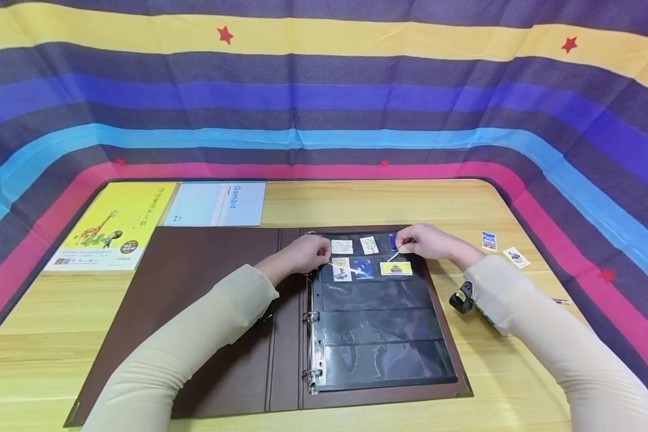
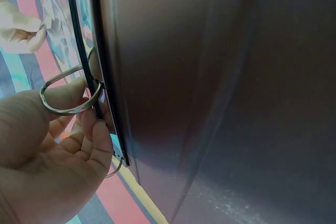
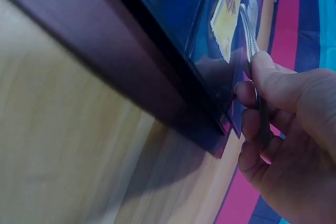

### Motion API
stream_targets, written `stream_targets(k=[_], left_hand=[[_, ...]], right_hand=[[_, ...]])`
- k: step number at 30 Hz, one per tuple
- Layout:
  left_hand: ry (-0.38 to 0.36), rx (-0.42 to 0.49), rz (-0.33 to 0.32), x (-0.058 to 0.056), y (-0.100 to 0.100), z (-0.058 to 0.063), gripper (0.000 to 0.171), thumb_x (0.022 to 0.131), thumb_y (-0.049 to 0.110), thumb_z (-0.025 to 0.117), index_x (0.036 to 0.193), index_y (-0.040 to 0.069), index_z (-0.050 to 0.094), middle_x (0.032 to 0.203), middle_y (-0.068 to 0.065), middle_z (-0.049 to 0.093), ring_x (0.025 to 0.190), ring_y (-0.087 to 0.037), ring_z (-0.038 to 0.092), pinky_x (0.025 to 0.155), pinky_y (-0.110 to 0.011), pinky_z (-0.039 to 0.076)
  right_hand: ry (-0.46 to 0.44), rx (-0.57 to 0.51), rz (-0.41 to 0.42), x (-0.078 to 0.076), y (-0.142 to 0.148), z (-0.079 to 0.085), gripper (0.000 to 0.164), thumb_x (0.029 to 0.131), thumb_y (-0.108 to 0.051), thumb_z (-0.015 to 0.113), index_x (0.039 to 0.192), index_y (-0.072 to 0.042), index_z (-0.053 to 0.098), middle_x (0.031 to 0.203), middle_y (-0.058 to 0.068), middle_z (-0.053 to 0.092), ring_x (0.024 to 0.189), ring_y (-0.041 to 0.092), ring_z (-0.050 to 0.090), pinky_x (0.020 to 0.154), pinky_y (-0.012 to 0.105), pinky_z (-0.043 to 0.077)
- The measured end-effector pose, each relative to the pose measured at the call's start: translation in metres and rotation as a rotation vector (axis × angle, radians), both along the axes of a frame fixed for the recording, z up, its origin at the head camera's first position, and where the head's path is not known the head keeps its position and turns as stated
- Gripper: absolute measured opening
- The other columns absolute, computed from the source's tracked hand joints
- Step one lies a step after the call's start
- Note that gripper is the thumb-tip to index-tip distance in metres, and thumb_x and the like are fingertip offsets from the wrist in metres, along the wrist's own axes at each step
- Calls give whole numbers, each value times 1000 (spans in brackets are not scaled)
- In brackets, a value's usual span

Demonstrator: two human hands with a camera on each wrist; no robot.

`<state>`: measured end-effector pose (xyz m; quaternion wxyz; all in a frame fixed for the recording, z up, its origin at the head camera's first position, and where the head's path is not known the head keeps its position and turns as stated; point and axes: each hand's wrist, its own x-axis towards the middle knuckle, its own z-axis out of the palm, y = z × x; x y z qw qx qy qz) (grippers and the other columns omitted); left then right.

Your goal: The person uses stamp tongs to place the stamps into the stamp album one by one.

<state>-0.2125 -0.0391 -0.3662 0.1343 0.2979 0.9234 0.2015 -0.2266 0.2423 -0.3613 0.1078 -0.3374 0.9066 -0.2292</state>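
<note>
A ring-bound stamp album lies open, its black pocket page [image 1: 380,327] on the right and its brown cover [image 1: 216,300] on the left. My left hand [image 1: 305,254] pinches the page's inner edge beside the top metal ring [image 2: 71,90]. My right hand [image 1: 426,241] holds metal tweezers [image 3: 250,32] between thumb and fingers. Their tips are close to a yellow stamp [image 1: 396,268] in the second row. Left of it sit a dark blue stamp [image 1: 363,269] and a pale stamp [image 1: 341,270]. The top row has several stamps, one partly hidden by my right hand.
Two loose stamps, one blue [image 1: 488,241] and one white [image 1: 516,257], lie on the table right of the album. A yellow book [image 1: 116,222] and a white-and-blue booklet [image 1: 216,204] lie at the back left. Striped cloth [image 1: 324,96] hangs behind the table.
</note>
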Motion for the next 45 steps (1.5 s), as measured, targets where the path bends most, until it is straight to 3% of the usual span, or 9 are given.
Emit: stream_targets(k=[7, 14, 18, 23, 26, 29, 31, 37, 45], left_hand=[[-3, -18, 1, 0, 1, 0, 13, 78, 6, 49, 67, 13, 48, 61, 3, 47, 59, -11, 44, 68, -26, 33], [25, -17, -19, 1, 0, 1, 9, 80, 11, 49, 71, 12, 50, 65, 3, 47, 62, -10, 43, 62, -24, 35], [153, 14, -78, 7, -3, 3, 5, 80, 16, 50, 76, 15, 52, 70, 6, 46, 67, -8, 42, 63, -22, 35], [350, 48, -194, 23, -7, 7, 5, 79, 18, 52, 77, 17, 56, 76, 7, 45, 72, -10, 41, 66, -24, 34], [450, 39, -260, 33, -8, 8, 5, 77, 19, 54, 74, 19, 58, 78, 7, 46, 74, -11, 41, 67, -26, 32], [517, 9, -284, 41, -10, 7, 5, 76, 22, 56, 72, 21, 59, 81, 6, 48, 77, -13, 40, 67, -29, 30], [520, -17, -274, 46, -11, 6, 5, 74, 25, 57, 74, 21, 60, 84, 6, 49, 80, -13, 40, 68, -30, 29], [420, -84, -225, 52, -16, 2, 16, 74, 29, 58, 83, 18, 63, 87, 5, 49, 83, -14, 39, 74, -33, 29], [365, -50, -184, 53, -15, -1, 9, 74, 26, 59, 76, 19, 62, 79, 7, 47, 73, -11, 37, 67, -28, 28]], right_hand=[[-10, 6, 10, 1, -4, 2, 14, 74, -1, 57, 64, -9, 51, 61, -4, 46, 59, 10, 42, 56, 26, 34], [31, 37, -156, 2, 4, 7, 5, 77, -11, 57, 74, -8, 54, 68, -2, 51, 62, 13, 43, 58, 30, 35], [40, 39, -217, 6, 11, 11, 5, 79, -13, 55, 77, -8, 53, 71, 0, 51, 64, 15, 44, 59, 31, 35], [48, 4, -260, 16, 25, 18, 6, 80, -14, 53, 79, -8, 52, 72, 2, 51, 65, 16, 44, 60, 31, 36], [57, 10, -299, 24, 37, 23, 10, 82, -17, 50, 82, -7, 51, 75, 3, 51, 67, 16, 44, 60, 32, 36], [75, 21, -351, 30, 53, 26, 13, 83, -19, 48, 84, -7, 51, 77, 4, 51, 68, 18, 44, 59, 33, 35], [86, 27, -385, 34, 65, 28, 14, 84, -19, 47, 85, -6, 51, 78, 6, 52, 69, 19, 45, 59, 33, 36], [134, 76, -512, 39, 108, 29, 22, 84, -24, 46, 87, -4, 53, 80, 10, 54, 71, 23, 50, 58, 37, 37], [148, 172, -674, 39, 154, 21, 21, 81, -21, 51, 80, 0, 53, 71, 9, 51, 62, 23, 44, 55, 37, 34]])
